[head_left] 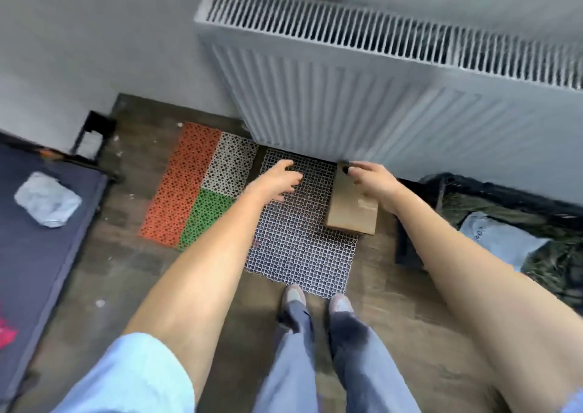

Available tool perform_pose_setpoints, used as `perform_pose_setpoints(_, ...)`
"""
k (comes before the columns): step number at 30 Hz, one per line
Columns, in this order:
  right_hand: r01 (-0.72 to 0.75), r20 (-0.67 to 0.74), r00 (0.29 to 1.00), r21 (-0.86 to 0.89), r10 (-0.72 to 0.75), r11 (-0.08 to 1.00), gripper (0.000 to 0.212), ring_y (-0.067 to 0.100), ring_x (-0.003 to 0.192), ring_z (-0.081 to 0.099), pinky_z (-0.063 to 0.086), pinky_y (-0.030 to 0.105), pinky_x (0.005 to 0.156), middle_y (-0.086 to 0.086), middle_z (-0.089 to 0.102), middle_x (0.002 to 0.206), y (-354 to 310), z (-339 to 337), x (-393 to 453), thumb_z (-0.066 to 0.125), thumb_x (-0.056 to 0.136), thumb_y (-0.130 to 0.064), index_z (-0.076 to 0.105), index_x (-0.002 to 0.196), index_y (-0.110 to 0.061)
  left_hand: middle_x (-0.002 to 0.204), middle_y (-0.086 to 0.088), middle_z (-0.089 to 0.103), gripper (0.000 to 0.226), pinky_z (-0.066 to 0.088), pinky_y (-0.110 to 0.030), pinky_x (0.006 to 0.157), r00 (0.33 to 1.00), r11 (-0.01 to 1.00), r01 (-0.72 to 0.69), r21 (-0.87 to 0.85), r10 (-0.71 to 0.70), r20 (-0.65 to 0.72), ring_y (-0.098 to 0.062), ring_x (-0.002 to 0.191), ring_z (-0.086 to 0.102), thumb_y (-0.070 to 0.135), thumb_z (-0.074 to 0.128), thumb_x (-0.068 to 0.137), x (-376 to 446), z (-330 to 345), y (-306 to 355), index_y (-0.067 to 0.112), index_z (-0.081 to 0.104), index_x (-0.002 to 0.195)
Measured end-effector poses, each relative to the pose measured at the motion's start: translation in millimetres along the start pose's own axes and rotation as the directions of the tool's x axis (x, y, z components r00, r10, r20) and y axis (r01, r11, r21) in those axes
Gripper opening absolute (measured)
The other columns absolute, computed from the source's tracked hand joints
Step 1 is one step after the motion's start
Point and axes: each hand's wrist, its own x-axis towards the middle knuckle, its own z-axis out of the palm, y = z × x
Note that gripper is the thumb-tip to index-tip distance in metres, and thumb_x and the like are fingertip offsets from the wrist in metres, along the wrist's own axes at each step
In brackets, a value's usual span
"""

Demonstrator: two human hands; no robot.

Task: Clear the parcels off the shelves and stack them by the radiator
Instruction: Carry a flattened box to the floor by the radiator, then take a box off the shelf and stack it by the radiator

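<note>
A person looks down at the floor by a white radiator (394,97). Both bare arms reach forward and down.

The right hand (375,185) is over a brown cardboard box (351,211). The box lies flat on a grey mesh mat (296,248), at the mat's right edge, just below the bottom of the radiator. The fingers of this hand are spread and a little bent, pointing toward the far end of the box. The palm sits over the right side of the box. It is hard to tell if the hand is pressing on the box or just above it. The fingers are not wrapped round it.

The left hand (279,181) is over the far left part of the grey mat. Its fingers are loose and a little curled, and they hold nothing. The box is to the right of these fingers, with bare mat in between.

To the left of the left hand's fingers lies a mat of orange, white and green tiles (195,188). Farther left, a grey plastic parcel bag (47,199) lies on a dark blue surface (38,255). To the right of the right arm, another grey parcel bag (498,242) lies on a camouflage surface (552,255).

Two shoes (315,299) stand at the near edge of the grey mat.
</note>
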Motion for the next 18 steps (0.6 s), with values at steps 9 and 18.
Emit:
perform_pose_setpoints(9,0.446,0.282,0.880,-0.218,-0.381,0.868,0.037,0.027,0.101,0.054,0.031,0.020,0.057,0.015,0.058,0.126,-256,31,-170,0.042,0.098,-0.020,0.051,0.132,-0.008,0.136,-0.013,0.052,0.042,0.037,-0.031,0.084,0.925,0.996,-0.091,0.027,0.094,-0.368,-0.025,0.113,0.057,0.022,0.038,0.099,-274,-171,59,0.018,0.033,0.141)
perform_pose_setpoints(18,0.768,0.615,0.582,-0.200,-0.532,0.609,0.036,0.022,0.090,0.045,0.032,0.026,0.063,0.009,0.053,0.104,-362,141,-363,0.042,0.098,-0.019,0.051,0.131,-0.007,0.134,-0.006,0.055,0.040,0.044,-0.034,0.085,0.727,0.996,-0.087,-0.003,0.061,-0.684,-0.019,0.107,0.057,0.025,0.038,0.099,-500,-215,-33,0.018,0.042,0.138)
